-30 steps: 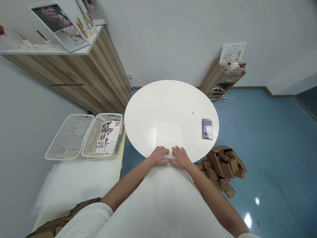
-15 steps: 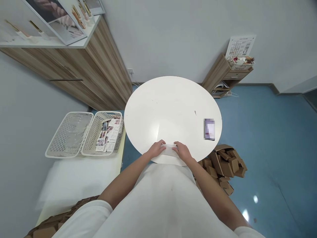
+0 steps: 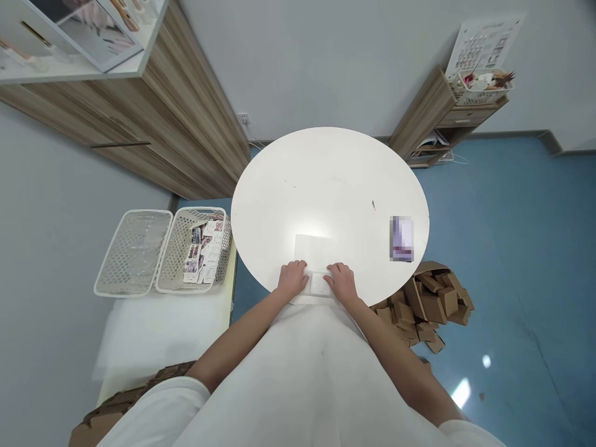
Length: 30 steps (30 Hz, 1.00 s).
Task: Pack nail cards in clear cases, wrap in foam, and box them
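Tabletop (image 3: 326, 186), white sheet (image 3: 320, 284) between grips (image 3: 343, 284)

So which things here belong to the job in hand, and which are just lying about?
In hand:
- flat white paper-like piece between left hand and right hand
- white oval table

Apparently lying about:
- purple rectangular item
- white perforated plastic baskets
- brown cardboard boxes
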Each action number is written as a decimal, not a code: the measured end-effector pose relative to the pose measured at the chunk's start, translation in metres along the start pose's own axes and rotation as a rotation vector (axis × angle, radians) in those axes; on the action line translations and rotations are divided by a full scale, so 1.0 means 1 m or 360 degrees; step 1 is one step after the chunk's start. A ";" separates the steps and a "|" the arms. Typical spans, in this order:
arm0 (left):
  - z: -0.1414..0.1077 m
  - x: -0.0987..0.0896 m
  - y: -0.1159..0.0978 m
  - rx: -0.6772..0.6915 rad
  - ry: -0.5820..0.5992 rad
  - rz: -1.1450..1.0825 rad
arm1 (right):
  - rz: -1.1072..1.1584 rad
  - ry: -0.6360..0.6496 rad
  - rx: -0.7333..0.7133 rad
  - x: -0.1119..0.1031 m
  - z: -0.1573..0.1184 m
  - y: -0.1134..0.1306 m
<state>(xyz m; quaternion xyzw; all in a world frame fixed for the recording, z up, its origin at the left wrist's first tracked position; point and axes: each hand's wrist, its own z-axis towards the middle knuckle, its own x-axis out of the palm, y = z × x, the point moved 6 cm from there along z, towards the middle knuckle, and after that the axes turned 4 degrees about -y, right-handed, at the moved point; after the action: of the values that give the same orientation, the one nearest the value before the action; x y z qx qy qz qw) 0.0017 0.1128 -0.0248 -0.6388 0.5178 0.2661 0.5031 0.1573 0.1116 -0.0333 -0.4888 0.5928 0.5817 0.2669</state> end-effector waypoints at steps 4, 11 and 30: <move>-0.010 -0.007 -0.027 0.0536 -0.0128 0.0198 | -0.0134 -0.0020 -0.0301 0.004 -0.005 0.017; -0.025 0.010 -0.034 0.0683 -0.0011 0.0279 | -0.0166 0.0158 -0.0462 0.005 -0.025 0.024; -0.025 0.014 -0.042 0.0467 -0.0304 0.0155 | 0.0735 -0.0120 0.0834 0.007 -0.050 -0.058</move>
<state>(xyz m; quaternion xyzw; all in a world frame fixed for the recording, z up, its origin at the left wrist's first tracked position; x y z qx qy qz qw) 0.0410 0.0825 -0.0126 -0.5044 0.5312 0.2712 0.6244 0.2186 0.0713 -0.0557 -0.2348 0.8067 0.4725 0.2664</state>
